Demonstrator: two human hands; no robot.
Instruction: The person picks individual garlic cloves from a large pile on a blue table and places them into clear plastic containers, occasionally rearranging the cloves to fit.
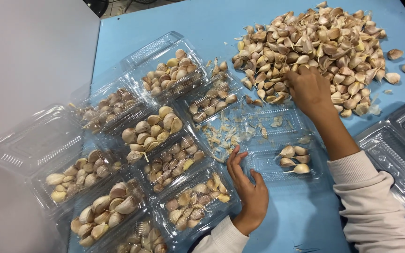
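Observation:
My right hand (pixel 308 87) reaches into the near edge of a big heap of garlic cloves (pixel 322 49) on the blue table (pixel 165 18), fingers curled among the cloves; whether it grips any is hidden. My left hand (pixel 249 189) rests on the table with fingers apart, touching the near left corner of an open clear plastic clamshell tray (pixel 277 140). That tray holds a few cloves (pixel 295 158) and loose papery skins (pixel 221 136).
Several clear trays filled with garlic (pixel 155 131) crowd the left half. An empty clamshell (pixel 401 150) lies at the right edge, another empty one (pixel 33 140) at far left. A grey surface (pixel 29 51) covers the upper left. Stray cloves (pixel 401 65) lie right of the heap.

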